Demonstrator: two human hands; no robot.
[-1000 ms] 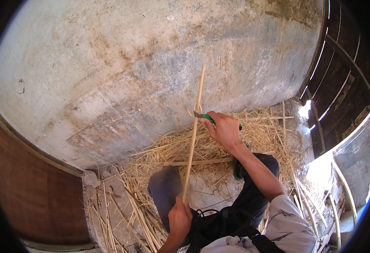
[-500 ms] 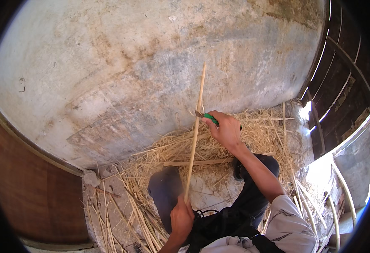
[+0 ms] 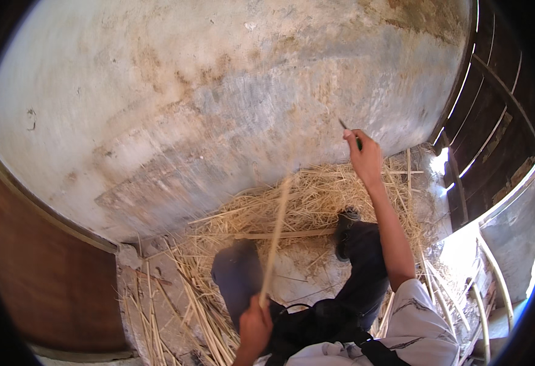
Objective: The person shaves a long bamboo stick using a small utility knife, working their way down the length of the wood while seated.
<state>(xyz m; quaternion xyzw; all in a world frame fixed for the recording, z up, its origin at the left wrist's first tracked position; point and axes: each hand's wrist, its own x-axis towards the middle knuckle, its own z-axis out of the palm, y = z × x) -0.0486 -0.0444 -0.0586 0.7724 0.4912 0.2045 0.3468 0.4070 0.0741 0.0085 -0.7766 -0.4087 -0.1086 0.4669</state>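
Observation:
My left hand (image 3: 256,323), low in the view, is closed round the lower end of a long pale stick (image 3: 276,238) that looks like split bamboo. The stick points up and away between my knees, smeared by motion, and its far tip fades against the wall. Up and to the right, apart from the stick, my right hand (image 3: 365,161) grips a small knife (image 3: 343,124). Its dark blade sticks out past my fingers toward the upper left; the green handle is mostly covered by the hand.
A heap of pale shavings (image 3: 316,195) lies along the stained wall (image 3: 267,91). Loose strips (image 3: 203,311) cover the floor at lower left. One flat strip (image 3: 292,234) lies across the floor ahead. Longer poles (image 3: 493,268) stand at right, near dark slatted boards (image 3: 487,122).
The knife blade was against the stick; my right hand has carried it off, up and to the right. The stick has shifted, its far end now blurred, and my left hand sits slightly lower.

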